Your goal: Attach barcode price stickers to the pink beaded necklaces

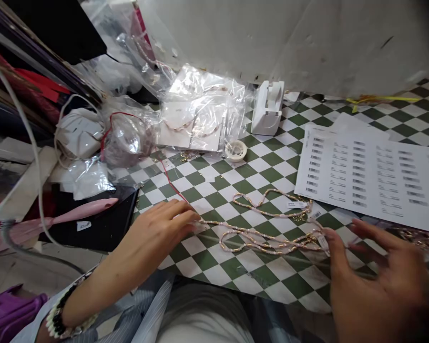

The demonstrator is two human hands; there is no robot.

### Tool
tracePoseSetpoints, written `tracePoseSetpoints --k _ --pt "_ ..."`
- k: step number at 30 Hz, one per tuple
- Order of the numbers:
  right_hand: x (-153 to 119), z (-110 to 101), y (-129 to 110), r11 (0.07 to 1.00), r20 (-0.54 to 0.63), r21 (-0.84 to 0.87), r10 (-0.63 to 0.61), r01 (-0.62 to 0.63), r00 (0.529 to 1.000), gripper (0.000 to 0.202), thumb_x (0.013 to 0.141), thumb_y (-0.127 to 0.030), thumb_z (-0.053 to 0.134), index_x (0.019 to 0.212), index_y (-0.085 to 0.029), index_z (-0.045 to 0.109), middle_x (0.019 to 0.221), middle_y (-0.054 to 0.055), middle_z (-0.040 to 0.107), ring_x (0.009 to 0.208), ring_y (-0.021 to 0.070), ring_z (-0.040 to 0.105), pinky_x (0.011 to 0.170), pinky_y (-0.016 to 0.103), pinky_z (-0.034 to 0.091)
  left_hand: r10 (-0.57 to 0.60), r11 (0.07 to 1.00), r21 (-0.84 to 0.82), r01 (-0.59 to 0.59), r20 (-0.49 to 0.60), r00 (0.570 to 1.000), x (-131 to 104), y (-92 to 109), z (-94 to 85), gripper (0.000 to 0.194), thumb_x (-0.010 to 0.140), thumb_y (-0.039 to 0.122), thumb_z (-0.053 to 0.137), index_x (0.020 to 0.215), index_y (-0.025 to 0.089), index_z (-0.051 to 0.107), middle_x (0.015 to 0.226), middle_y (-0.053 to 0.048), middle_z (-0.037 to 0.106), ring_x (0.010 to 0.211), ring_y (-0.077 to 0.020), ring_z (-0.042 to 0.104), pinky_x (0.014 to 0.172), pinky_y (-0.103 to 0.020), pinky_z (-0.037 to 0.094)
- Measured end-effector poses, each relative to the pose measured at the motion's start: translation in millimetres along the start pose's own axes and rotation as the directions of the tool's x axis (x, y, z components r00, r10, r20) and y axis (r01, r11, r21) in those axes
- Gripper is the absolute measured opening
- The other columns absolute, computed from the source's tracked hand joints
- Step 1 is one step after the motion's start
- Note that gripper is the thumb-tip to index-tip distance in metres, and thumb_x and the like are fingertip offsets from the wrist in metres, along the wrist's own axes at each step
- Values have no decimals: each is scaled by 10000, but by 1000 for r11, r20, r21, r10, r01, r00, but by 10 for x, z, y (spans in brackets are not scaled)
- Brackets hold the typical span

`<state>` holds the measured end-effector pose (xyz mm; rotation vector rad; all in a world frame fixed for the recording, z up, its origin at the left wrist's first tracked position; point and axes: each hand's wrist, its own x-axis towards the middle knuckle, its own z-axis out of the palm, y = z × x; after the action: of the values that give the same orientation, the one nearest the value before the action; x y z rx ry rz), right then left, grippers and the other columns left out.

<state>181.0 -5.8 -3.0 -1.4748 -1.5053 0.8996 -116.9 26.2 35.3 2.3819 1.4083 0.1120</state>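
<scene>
Strands of a pink and gold beaded necklace (250, 245) lie on the green and white checkered table. My left hand (164, 224) has its fingers pressed together at the left end of one strand. My right hand (375, 271), partly blurred, is spread with thumb and fingers apart beside the necklace's small tag at the right end. Behind these strands lies a second beaded necklace (260, 209) with a white barcode label (296, 205). A thin red cord (169, 178) runs from the bagged items to my left hand.
Plastic bags of carded jewellery (193, 124) lie at the back, near a white tape dispenser (268, 108) and a small spool (236, 150). Barcode sheets (372, 171) cover the right side. A power strip (25, 186) and cables are at the left.
</scene>
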Motion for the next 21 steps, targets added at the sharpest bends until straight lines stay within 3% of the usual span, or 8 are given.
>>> tracePoseSetpoints --k 5,8,12,15,17,21 --pt "118 530 -247 982 129 -67 -167 176 978 327 929 -339 685 1248 -267 673 1070 104 668 997 258 680 840 400 615 -147 986 80 143 53 988 -5 -71 145 168 1025 171 487 946 177 635 965 -47 678 855 -225 603 777 -362 446" --pt "133 793 -326 964 188 -92 -229 250 955 309 955 -228 631 1262 -246 661 1158 122 666 1115 275 660 960 448 589 -143 988 -35 148 103 984 -6 -28 122 221 1016 80 421 950 169 612 977 -48 656 893 -216 582 816 -366 454" --pt "122 986 -357 950 288 -80 -267 301 920 242 959 -115 560 1178 -171 648 1212 150 670 1184 285 633 1004 470 556 -75 955 -281 90 62 995 -71 134 103 284 1005 32 386 1097 210 587 1051 -28 658 937 -173 590 828 -309 469" --pt "117 924 -339 958 307 -35 -261 285 915 118 967 -107 541 945 -189 623 925 53 703 880 181 683 786 309 578 -95 888 -453 78 -14 995 -64 244 95 161 1016 117 501 1013 215 629 950 0 690 842 -136 632 728 -242 469" --pt "90 777 -311 961 307 -16 -260 278 916 140 976 -124 549 867 -204 585 783 -4 659 724 132 642 664 248 533 -116 793 -604 85 -12 993 -11 299 73 89 996 179 602 957 214 674 894 18 723 793 -113 665 707 -206 483" --pt "-32 358 -230 969 215 13 -245 249 945 103 961 -137 616 916 -220 574 853 -5 669 863 128 671 787 233 549 -80 589 -799 124 95 992 130 424 41 84 936 221 711 979 243 780 879 21 776 772 -101 694 705 -165 516"
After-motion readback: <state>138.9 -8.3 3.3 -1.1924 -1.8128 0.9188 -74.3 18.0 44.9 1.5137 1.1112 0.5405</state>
